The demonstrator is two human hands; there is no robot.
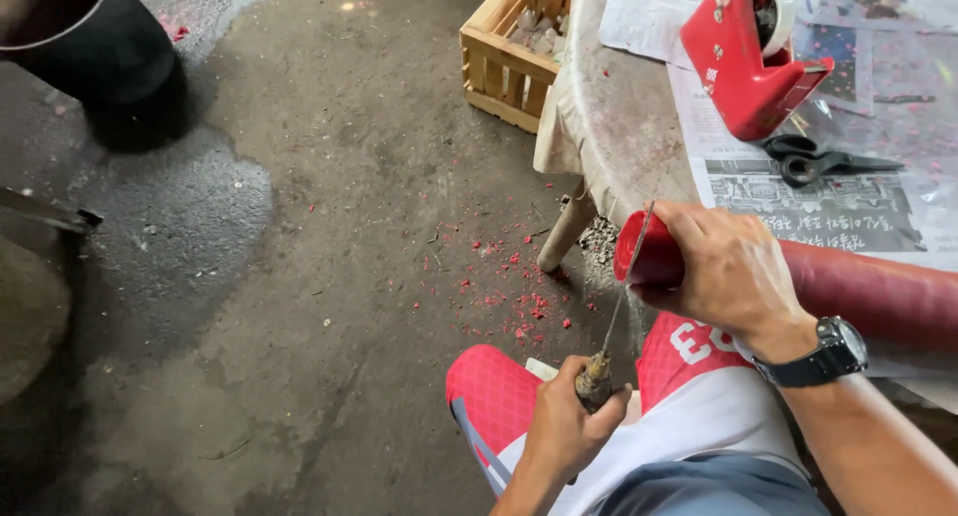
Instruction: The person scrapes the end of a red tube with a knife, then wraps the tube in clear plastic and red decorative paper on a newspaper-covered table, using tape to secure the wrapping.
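Soft, even daylight fills the scene; sun flecks glint on the concrete floor [329,177] at twelve o'clock, shadows stay faint, focus is sharp throughout.

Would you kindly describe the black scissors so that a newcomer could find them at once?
Start at the newspaper-covered table on the right. Just below the big red tape dispenser lie the black scissors, flat on the newspaper; they alone are black and two-looped.

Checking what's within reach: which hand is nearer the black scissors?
Right. The right hand grips the red tube just below the scissors on the table. The left hand holds the knife lower down, by the knees.
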